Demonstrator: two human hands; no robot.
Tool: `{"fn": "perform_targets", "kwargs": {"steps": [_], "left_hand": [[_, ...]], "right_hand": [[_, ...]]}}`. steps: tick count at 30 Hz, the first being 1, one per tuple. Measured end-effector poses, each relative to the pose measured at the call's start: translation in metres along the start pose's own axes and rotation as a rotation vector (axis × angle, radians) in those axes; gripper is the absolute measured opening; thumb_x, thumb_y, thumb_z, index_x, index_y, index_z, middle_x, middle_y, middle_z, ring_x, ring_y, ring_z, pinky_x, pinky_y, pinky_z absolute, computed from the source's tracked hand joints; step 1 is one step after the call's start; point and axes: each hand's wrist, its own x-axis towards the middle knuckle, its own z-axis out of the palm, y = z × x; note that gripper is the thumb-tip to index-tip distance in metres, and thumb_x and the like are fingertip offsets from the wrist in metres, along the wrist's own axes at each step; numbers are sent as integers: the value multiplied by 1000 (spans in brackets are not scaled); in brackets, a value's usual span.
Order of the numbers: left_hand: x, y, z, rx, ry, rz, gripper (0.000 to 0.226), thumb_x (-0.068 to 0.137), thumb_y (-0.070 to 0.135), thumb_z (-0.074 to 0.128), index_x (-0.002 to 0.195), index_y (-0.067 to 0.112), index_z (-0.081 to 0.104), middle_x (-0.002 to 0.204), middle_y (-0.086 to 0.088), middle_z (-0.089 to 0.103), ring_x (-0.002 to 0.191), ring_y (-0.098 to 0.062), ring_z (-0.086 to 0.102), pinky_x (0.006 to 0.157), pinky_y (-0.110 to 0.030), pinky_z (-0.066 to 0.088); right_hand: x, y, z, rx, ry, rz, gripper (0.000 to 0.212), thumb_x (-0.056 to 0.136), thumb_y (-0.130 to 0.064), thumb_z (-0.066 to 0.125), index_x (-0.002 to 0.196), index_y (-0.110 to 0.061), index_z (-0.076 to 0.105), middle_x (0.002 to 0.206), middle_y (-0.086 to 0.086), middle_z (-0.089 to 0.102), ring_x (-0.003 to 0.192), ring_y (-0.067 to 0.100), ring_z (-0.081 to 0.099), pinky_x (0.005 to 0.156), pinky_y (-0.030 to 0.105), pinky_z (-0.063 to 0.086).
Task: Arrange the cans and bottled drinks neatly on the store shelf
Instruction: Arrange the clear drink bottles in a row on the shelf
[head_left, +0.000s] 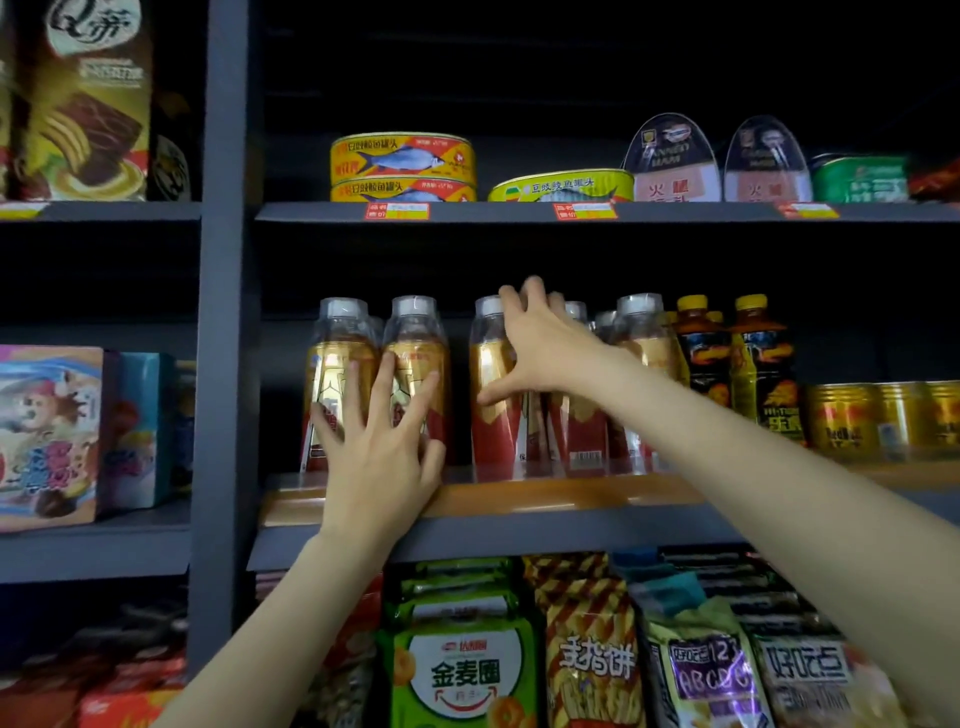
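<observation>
Both hands on gold-and-red bottles, middle shelf (519, 535)
Left hand (382, 457) flat, fingers spread, pressing two bottles (415, 343); right hand (540, 348) spread wide, thumb and fingers round a third bottle (491, 415); yellow-cap bottles (761, 364) and gold cans (841, 415) further right.

The right hand (537, 348) is covering the red-and-gold bottles (493, 395) behind it; beside those bottles, the gold cans (883, 421) are blurring toward the frame's edge.

shelf (519, 535), bottles (415, 364), gold cans (883, 421)
</observation>
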Motion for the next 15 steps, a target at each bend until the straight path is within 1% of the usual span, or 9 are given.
{"fn": "perform_targets", "kwargs": {"steps": [2, 3, 4, 5, 7, 9, 11, 13, 15], "left_hand": [[0, 1, 0, 8, 6, 4, 61, 82, 40, 29, 140, 26, 43, 151, -15, 31, 140, -41, 19, 101, -70, 14], [1, 1, 1, 13, 8, 6, 61, 82, 39, 29, 140, 25, 44, 150, -16, 32, 140, -41, 20, 100, -70, 15], [1, 1, 1, 19, 11, 8, 61, 82, 38, 30, 140, 25, 44, 150, -16, 32, 139, -42, 21, 100, -71, 16], [1, 1, 2, 26, 16, 10, 60, 82, 37, 31, 139, 24, 45, 149, -17, 33, 139, -42, 22, 99, -71, 17], [1, 0, 3, 36, 26, 16, 59, 82, 36, 32, 139, 24, 45, 148, -18, 34, 138, -43, 24, 98, -72, 18], [1, 1, 4, 45, 30, 21, 59, 82, 35, 33, 138, 23, 45, 148, -18, 35, 138, -43, 25, 97, -72, 19], [1, 0, 5, 55, 36, 21, 59, 82, 35, 33, 138, 23, 46, 148, -18, 36, 137, -43, 27, 96, -72, 21], [2, 0, 5, 56, 35, 20, 59, 82, 35, 33, 138, 24, 46, 148, -18, 36, 137, -43, 27, 96, -72, 23], [2, -1, 5, 59, 42, 23, 59, 82, 35, 34, 139, 24, 45, 148, -17, 36, 137, -42, 27, 96, -72, 24]], "right_hand": [[4, 9, -10, 9, -93, -84, 127, 68, -46, 81, 152, -8, -6, 159, 9, -9, 145, 36, -3, 117, 47, 17], [4, 15, -12, 40, -141, -123, 130, 66, -42, 83, 152, -12, -10, 159, 5, -13, 146, 33, -8, 119, 45, 13], [4, 19, -11, 80, -176, -153, 132, 66, -38, 85, 151, -19, -14, 159, 2, -15, 147, 29, -6, 119, 44, 13], [3, 24, -10, 121, -190, -171, 133, 65, -33, 86, 150, -28, -16, 159, 0, -12, 147, 27, -1, 118, 43, 18], [0, 30, -8, 147, -168, -198, 129, 65, -31, 87, 150, -38, -11, 157, 0, -1, 145, 25, 11, 115, 41, 26], [-3, 32, -6, 65, -85, -214, 119, 64, -40, 85, 152, -35, 5, 155, 3, 8, 143, 27, 10, 116, 43, 16], [0, 29, -3, -36, -23, -196, 111, 65, -49, 82, 152, -29, 15, 155, 7, 10, 143, 31, 7, 117, 44, 9], [8, 19, 7, -112, -34, -161, 109, 67, -49, 80, 152, -24, 17, 155, 11, 10, 143, 34, 9, 117, 45, 13], [22, 10, 19, -159, -73, -119, 107, 69, -39, 82, 151, -19, 17, 155, 15, 10, 143, 36, 13, 113, 47, 24]]}}
